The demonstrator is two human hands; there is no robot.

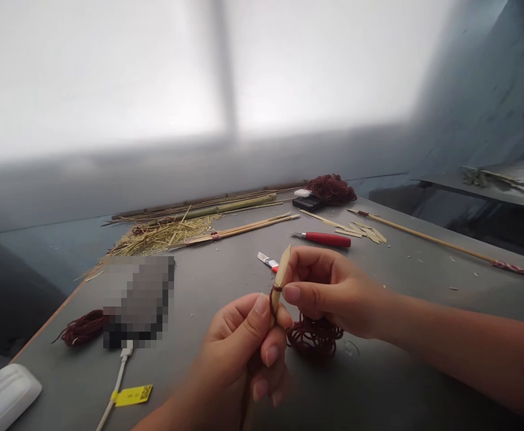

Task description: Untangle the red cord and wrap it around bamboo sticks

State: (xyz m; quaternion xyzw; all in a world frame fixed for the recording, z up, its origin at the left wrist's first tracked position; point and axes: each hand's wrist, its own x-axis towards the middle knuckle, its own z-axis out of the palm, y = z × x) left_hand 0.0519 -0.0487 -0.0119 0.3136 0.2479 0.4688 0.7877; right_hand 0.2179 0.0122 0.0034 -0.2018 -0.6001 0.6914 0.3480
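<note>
My left hand (pixel 244 353) is closed around the lower part of a thin bamboo strip (pixel 282 272), thumb pressed against it. My right hand (pixel 329 287) pinches the same strip just above, where dark red thread (pixel 276 288) is wound around it. A loose coil of that dark red thread (pixel 313 338) lies on the grey table (pixel 405 299) right under my hands. Behind the strip lies a small cutter with a red and silver tip (pixel 265 260), partly hidden by my fingers.
A red-handled knife (pixel 327 239) and bamboo slivers (pixel 363 230) lie beyond my hands. Long bamboo sticks (pixel 244 227), straw shavings (pixel 163 236) and a thread pile (pixel 331 188) sit at the back. At left lie a thread bundle (pixel 82 328), a blurred object, a white cable with yellow tag (pixel 131 395).
</note>
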